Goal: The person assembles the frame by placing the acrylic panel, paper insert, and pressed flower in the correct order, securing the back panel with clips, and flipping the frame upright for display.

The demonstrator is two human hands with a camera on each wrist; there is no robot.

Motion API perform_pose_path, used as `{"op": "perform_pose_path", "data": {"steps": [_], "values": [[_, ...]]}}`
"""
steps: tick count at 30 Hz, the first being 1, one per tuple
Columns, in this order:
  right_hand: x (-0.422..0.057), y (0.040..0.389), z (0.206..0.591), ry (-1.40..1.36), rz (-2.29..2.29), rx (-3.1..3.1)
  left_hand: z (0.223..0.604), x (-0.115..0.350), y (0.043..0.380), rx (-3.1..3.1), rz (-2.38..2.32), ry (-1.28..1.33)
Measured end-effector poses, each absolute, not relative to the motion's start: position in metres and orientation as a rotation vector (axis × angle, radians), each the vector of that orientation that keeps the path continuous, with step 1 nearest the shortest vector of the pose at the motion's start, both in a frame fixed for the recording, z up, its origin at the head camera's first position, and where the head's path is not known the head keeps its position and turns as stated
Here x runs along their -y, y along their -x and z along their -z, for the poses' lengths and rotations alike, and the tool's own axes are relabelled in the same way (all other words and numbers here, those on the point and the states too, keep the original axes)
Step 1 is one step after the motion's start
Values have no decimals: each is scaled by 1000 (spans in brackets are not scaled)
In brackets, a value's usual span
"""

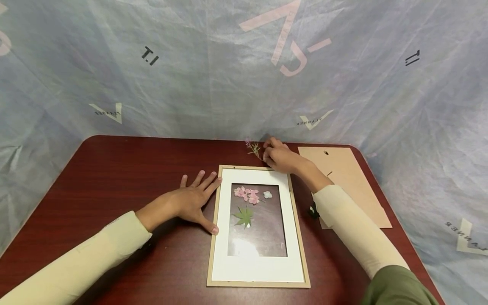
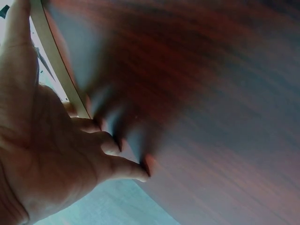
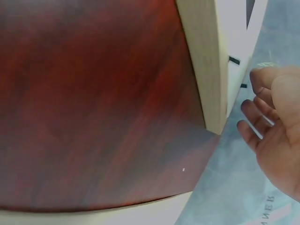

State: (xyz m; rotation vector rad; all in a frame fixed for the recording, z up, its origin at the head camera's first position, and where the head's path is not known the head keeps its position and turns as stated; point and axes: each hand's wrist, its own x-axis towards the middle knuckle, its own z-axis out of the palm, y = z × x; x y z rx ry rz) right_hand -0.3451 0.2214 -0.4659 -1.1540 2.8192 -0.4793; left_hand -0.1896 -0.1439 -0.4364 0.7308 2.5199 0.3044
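A light wooden picture frame [image 1: 297, 237] lies on the table with a white mat [image 1: 259, 270] inside its border. Through the mat's window show pink pressed flowers [image 1: 247, 194], a small white flower [image 1: 267, 194] and a green maple leaf [image 1: 244, 217]. My left hand [image 1: 192, 201] is spread, fingertips and thumb along the frame's left edge. Beyond the frame's far edge, my right hand [image 1: 280, 156] pinches the thin stem of a purple flower sprig [image 1: 253, 148], its blossom pointing left. In the right wrist view, thumb and forefinger of that hand [image 3: 276, 117] meet.
A tan backing board [image 1: 354, 182] lies at the right of the dark red table [image 1: 126, 178], partly under my right forearm. A small dark object [image 1: 313, 211] sits beside that sleeve. Grey printed sheeting [image 1: 213, 76] hangs behind the table and at both sides.
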Motion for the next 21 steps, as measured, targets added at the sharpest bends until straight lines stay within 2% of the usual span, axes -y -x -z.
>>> {"op": "perform_pose_path", "data": {"steps": [5, 21], "values": [[-213, 299, 432, 1080, 462, -2805, 435, 143, 189, -2525, -300, -738], [-214, 227, 422, 1007, 456, -2785, 437, 144, 190, -2520, -306, -738]]}}
